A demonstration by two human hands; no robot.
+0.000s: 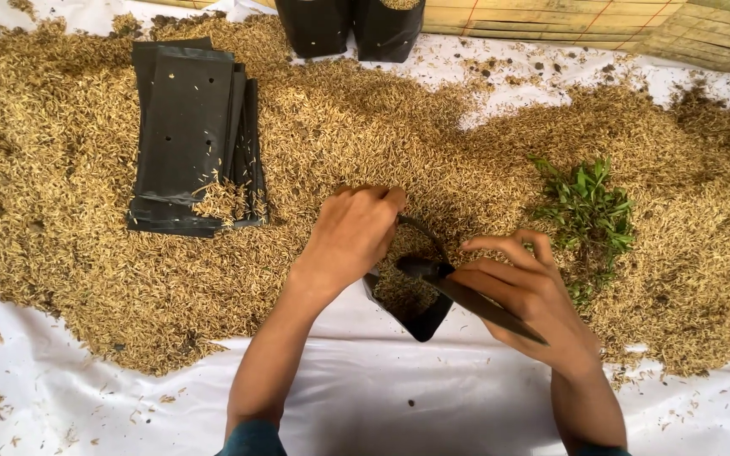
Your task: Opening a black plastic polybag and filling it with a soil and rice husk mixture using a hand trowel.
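A small black plastic grow bag (420, 317) lies open between my hands, partly filled with rice husk. My left hand (352, 236) is cupped at the bag's mouth, its fingers curled over the far rim. My right hand (521, 295) pinches the near right edge of the same bag and holds it open. Loose golden rice husk (365, 135) spreads in a wide heap behind and around both hands.
A stack of flat black grow bags (187, 139) lies on the husk at the left. Green seedlings (589, 207) lie on the husk to the right. Two filled black bags (348, 25) stand at the back. White plastic sheet (399, 397) covers the ground; bamboo matting (601, 21) lies behind.
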